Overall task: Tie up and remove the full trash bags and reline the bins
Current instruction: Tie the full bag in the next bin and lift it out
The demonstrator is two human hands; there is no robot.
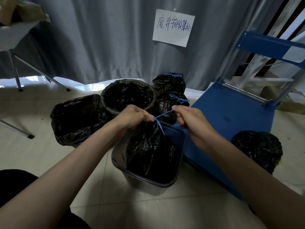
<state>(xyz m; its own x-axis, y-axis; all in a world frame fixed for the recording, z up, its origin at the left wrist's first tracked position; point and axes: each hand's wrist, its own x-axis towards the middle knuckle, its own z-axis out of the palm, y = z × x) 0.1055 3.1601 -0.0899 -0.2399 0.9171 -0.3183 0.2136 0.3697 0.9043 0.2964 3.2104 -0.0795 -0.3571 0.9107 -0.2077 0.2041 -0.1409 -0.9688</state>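
Observation:
A full black trash bag [148, 149] stands inside a clear square bin [145, 182] in front of me, its neck gathered. A blue drawstring [162, 115] runs taut between my hands above the bag's neck, and one end hangs down. My left hand [132, 117] pinches the bag's neck and the string. My right hand [189, 119] is closed on the other end of the string. Behind stand a round bin [153, 96] and a square bin [77, 118], both lined with black bags. Two tied black bags [168, 83] [165, 103] with blue strings sit behind.
A blue flat cart [231, 116] lies at the right with a black bag [259, 147] on its near corner. A grey curtain with a paper sign [173, 28] hangs behind. Metal table legs [18, 80] stand at the left on the tiled floor.

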